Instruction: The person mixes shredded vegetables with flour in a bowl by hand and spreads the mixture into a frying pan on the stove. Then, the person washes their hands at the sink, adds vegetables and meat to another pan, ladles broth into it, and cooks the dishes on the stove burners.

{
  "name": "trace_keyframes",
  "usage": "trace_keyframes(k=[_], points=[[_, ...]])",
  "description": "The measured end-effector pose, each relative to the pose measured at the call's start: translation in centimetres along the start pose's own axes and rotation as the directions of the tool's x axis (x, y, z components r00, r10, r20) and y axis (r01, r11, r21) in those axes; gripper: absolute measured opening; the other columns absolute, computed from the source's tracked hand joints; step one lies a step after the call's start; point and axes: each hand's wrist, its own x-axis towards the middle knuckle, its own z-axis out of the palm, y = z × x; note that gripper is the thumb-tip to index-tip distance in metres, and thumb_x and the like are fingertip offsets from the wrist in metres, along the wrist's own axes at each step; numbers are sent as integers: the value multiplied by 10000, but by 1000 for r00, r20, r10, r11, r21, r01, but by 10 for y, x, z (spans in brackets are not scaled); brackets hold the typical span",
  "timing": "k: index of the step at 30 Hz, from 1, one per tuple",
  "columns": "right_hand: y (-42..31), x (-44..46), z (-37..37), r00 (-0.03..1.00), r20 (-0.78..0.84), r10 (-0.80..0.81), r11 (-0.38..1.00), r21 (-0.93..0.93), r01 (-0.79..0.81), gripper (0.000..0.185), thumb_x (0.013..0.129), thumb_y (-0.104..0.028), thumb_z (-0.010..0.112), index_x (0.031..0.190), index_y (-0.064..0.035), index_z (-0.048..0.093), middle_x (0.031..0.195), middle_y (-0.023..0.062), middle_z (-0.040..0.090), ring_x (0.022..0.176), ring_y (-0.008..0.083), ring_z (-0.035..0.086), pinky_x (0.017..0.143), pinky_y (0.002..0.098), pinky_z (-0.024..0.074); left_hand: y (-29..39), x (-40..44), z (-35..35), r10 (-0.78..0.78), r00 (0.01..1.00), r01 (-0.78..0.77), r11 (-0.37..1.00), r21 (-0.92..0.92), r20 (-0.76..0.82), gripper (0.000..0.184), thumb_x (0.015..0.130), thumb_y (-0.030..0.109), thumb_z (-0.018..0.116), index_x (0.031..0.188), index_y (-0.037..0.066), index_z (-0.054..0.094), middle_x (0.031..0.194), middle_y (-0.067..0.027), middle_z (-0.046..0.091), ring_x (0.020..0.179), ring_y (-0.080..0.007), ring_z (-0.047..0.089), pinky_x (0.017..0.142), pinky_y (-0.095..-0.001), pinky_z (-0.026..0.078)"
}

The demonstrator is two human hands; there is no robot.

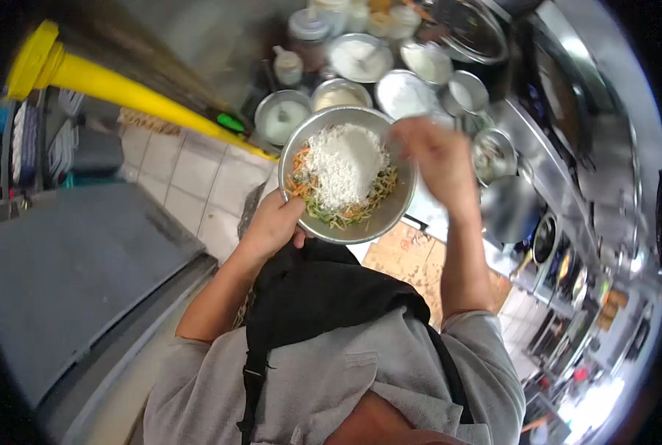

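A metal mixing bowl [407,194] is held up in front of my body. My left hand [275,222] grips its lower left rim, fingers wrapped over the edge. Inside lie shredded vegetables [361,213], orange and green, with a heap of white flour-like powder [338,165] on top. Over the bowl's upper right rim is my right hand [429,144]. Motion blurs its fingers, and whether it holds anything cannot be made out.
Several bowls of white or pale contents, such as the white-powder bowl [361,58], stand beyond mine. A squeeze bottle [288,67] is among them. A yellow pole [123,89] crosses the upper left, above a grey lid-like surface [86,274]. Pans [544,239] line the right.
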Motion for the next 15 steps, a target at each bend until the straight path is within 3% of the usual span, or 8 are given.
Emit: trace_keyframes(k=[1, 2, 4, 8, 9, 11, 13, 15], points=[[-9, -17, 8, 989, 4, -149, 949, -281, 144, 156, 895, -210, 615, 942, -92, 705, 859, 180, 687, 744, 337, 673, 688, 410, 529, 1, 0, 4, -1, 1000, 1, 1000, 9, 17, 233, 884, 114, 412, 893, -50, 577, 642, -134, 605, 440, -175, 539, 380, -296, 427], [7, -25, 13, 999, 40, -21, 894, -446, 36, 180, 908, -214, 569, 908, -66, 671, 871, 191, 676, 819, 383, 648, 738, 465, 511, 0, 0, 18, -4, 999, 3, 1000, 4, 45, 237, 889, 113, 405, 902, -51, 576, 641, -134, 606, 438, -172, 538, 382, -297, 429], [33, -43, 20, 999, -48, 21, 919, -393, -38, 240, 938, -229, 549, 1019, -42, 676, 960, 194, 679, 905, 383, 637, 805, 456, 499, -4, 6, 52, 5, 994, -17, 994, 107, 112, 237, 893, 115, 404, 903, -51, 574, 641, -132, 605, 438, -172, 538, 383, -297, 430], [58, -113, 23, 983, -71, -169, 853, -510, 110, 277, 899, -192, 582, 1109, -17, 622, 1147, 170, 624, 1042, 360, 590, 920, 456, 461, -28, 24, 117, -17, 963, -37, 980, 194, 267, 249, 914, 130, 394, 904, -35, 579, 642, -120, 607, 436, -166, 535, 384, -295, 421], [61, -139, 15, 965, -100, -243, 817, -558, 148, 232, 886, -213, 578, 992, -17, 639, 1105, 171, 625, 1098, 347, 568, 960, 483, 436, -31, 26, 136, -16, 953, -44, 981, 190, 301, 256, 922, 135, 386, 907, -30, 581, 643, -116, 608, 436, -165, 533, 388, -295, 420], [72, -201, -13, 963, -53, -263, 797, -575, 186, 261, 892, -198, 565, 1039, 6, 635, 1158, 184, 620, 1138, 349, 556, 995, 495, 419, -40, 22, 178, -56, 945, -21, 973, 231, 321, 273, 935, 136, 367, 902, -22, 587, 642, -108, 607, 434, -160, 527, 398, -288, 422], [90, -251, -48, 977, -138, -163, 838, -542, 64, 283, 895, -204, 563, 1071, 7, 633, 1194, 175, 618, 1155, 347, 552, 1006, 488, 421, -58, 13, 217, -22, 909, -99, 959, 265, 417, 289, 945, 146, 366, 903, -26, 594, 643, -104, 607, 425, -157, 517, 403, -283, 424], [127, -290, -78, 890, -456, -26, 809, -532, -250, 191, 872, -177, 602, 985, -32, 656, 1161, 151, 623, 1094, 365, 572, 951, 466, 449, -87, 7, 251, -55, 861, -115, 947, 299, 505, 280, 943, 153, 385, 923, -27, 599, 646, -106, 614, 421, -150, 517, 397, -280, 420]])
